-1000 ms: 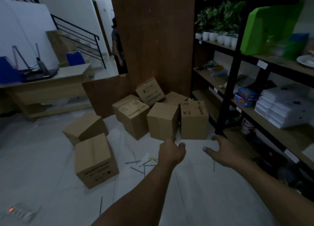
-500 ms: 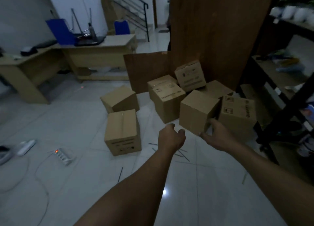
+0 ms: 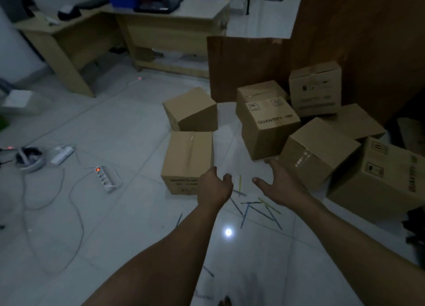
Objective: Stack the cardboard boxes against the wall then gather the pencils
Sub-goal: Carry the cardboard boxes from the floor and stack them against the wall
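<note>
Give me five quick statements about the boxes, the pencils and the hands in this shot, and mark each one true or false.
1. Both hands, the left hand and the right hand, are empty. True.
2. The cardboard boxes are in one neat stack. False: they lie scattered and tilted on the floor.
3. The pencils lie loose on the floor tiles. True.
4. The power strip sits on the desk. False: it lies on the floor.
5. The left hand grips a pencil. False: it holds nothing.

Right hand (image 3: 279, 186) has let go of box (image 3: 315, 153).
</note>
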